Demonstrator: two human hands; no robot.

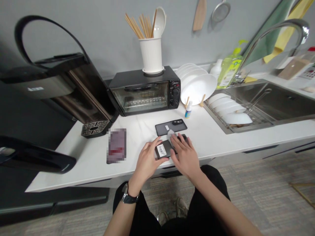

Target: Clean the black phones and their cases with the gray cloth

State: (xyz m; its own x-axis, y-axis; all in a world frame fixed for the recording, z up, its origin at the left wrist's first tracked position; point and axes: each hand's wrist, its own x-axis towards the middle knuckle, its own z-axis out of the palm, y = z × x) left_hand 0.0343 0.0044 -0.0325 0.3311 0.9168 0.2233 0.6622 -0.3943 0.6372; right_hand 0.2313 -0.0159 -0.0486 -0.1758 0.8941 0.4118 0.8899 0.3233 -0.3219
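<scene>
A dark phone (168, 145) with a white barcode label lies flat on the white counter (137, 131). My left hand (148, 157) grips its left end between thumb and fingers. Over the phone's right part my right hand (185, 154) presses down a small grey cloth (171, 133), most of it hidden under the fingers. Just behind both hands rests a dark phone case (162, 128) with a camera cutout and a small white label. A small spray bottle (188, 110) with a white cap stands farther back.
A toaster oven (145, 95) bearing a white utensil holder (151, 54) stands behind. Left are a water dispenser (81, 88) and a pixelated flat item (117, 146). White plates (199, 88), a green soap bottle (230, 70) and a sink (278, 101) with bowls (228, 108) are right.
</scene>
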